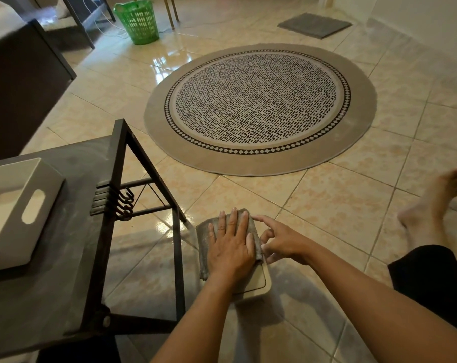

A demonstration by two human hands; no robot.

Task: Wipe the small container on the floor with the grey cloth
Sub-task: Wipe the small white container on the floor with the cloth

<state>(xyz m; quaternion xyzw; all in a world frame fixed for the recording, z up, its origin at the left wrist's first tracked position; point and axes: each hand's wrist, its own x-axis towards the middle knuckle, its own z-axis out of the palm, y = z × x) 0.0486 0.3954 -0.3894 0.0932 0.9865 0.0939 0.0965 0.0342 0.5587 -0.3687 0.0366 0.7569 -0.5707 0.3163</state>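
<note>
While the small container (258, 286) sits on the floor (327, 205) right in front of me, beside the foot of the dark metal-framed surface (72, 231), most of its top is hidden under the grey cloth (203, 244); only its near, pale rounded corner shows. I judge the wipe is underway rather than finished, since the cloth covers the lid and that near corner looks untouched.

My left hand (231, 244) lies flat on the cloth, fingers (232, 221) spread and straight, gripping nothing: an open palm presses the fabric down so it drags across the lid instead of bunching. My right hand (279, 242) rests against the container's right side, its fingers loosely curled and parted, touching the cloth's edge. It seems to be there to steady the light box so it does not slide over the glossy tiles, though I cannot tell whether it pinches the cloth or merely braces.

A white tray (15, 210) sits on the surface near its left edge, well apart from my work. Farther out lies a round patterned rug (258, 108); beyond it stand a green basket (139, 22) and a grey mat (313, 24). My bare foot (431, 205) stretches out to the right.
</note>
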